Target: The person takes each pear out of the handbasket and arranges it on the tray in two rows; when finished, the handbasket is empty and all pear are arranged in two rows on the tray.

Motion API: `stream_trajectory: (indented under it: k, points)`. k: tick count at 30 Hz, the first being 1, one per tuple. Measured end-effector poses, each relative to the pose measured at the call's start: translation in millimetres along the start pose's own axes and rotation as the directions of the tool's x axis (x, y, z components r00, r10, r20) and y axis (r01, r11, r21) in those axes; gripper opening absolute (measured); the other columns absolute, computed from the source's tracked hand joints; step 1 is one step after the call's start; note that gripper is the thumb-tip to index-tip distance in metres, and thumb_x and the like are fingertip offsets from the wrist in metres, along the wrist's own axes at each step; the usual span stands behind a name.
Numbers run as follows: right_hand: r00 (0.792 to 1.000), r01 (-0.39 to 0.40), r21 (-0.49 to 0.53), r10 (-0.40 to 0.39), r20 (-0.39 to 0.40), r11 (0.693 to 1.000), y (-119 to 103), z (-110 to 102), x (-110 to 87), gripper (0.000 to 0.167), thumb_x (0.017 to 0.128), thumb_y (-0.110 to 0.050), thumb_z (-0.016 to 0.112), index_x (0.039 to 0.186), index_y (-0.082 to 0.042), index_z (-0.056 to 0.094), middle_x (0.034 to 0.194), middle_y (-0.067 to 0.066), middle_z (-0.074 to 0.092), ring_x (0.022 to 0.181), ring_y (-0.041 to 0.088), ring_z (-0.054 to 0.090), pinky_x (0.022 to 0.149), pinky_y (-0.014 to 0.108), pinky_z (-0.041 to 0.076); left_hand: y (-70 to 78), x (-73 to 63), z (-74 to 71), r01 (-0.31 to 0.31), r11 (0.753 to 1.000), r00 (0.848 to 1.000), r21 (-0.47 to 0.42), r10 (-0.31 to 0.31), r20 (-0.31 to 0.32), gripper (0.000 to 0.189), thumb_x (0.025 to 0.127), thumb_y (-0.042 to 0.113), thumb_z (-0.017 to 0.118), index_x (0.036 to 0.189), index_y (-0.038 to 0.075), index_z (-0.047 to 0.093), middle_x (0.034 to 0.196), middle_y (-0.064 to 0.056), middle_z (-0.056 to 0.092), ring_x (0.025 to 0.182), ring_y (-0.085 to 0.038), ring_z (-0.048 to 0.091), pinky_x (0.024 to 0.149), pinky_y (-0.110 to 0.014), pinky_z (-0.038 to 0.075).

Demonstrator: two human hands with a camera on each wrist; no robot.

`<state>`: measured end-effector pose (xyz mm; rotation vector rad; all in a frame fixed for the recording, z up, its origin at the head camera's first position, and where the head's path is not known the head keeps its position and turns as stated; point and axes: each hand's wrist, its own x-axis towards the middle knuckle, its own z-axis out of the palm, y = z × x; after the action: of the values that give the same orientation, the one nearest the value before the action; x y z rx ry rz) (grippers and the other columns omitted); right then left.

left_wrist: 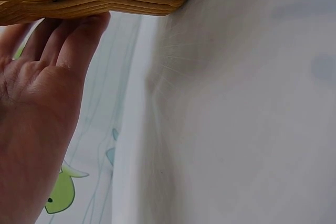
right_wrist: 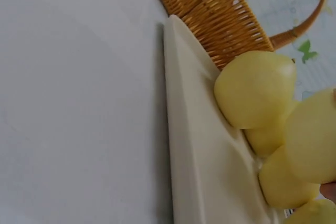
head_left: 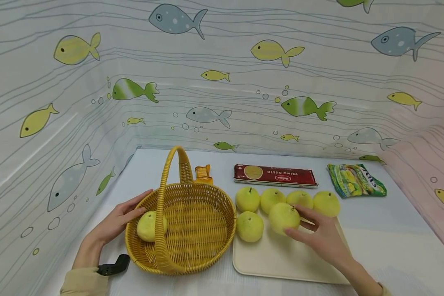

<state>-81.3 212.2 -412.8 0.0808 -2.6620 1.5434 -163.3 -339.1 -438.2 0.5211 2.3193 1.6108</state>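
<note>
In the head view, my right hand point(head_left: 323, 236) pinches a round yellow pear point(head_left: 283, 218) between thumb and fingers, above the cream tray point(head_left: 281, 263). The same pear point(right_wrist: 314, 137) shows at the right edge of the right wrist view. Several more pears stand on the tray, among them a front-left pear point(head_left: 249, 227) and a far-right pear point(head_left: 326, 204). My left hand point(head_left: 116, 220) holds the left rim of a wicker basket point(head_left: 196, 259), thumb over the rim and fingers along the outside. One pear point(head_left: 146, 227) lies in the basket's left side, partly behind the handle.
Behind the tray lies a long red biscuit pack point(head_left: 275, 175). A green and yellow packet point(head_left: 356, 180) is at the back right. A small orange packet point(head_left: 203, 174) sits behind the basket. Fish-patterned walls point(head_left: 222, 94) enclose the white table point(head_left: 403, 230).
</note>
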Motion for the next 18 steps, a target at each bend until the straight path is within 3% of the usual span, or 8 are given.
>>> stream_trajectory:
  k: [6,18]
  points:
    - [1.000,0.005,0.024,-0.006,0.015,1.000,9.2,7.4,1.5,0.070,0.075,-0.027,0.089,0.135,-0.003,0.061,0.133,0.014,0.064,0.114,-0.001,0.060,0.090,0.021,0.055,-0.6,-0.4,-0.1,-0.003,1.000,1.000,0.008,0.003,-0.003,0.054,0.106,0.016,0.047,0.158,0.019,0.032,0.163,-0.010,0.029,0.135,0.015,0.034,0.102,-0.006,0.034]
    - [0.999,0.016,0.029,-0.018,0.045,0.999,23.6,17.9,2.4,0.064,0.073,-0.029,0.090,0.129,-0.012,0.066,0.131,0.010,0.066,0.114,-0.006,0.058,0.091,0.022,0.055,-1.6,-0.7,-0.8,-0.006,1.000,1.000,-0.009,0.006,0.004,0.054,0.106,0.016,0.047,0.158,0.017,0.032,0.164,-0.007,0.029,0.136,0.015,0.034,0.103,-0.007,0.034]
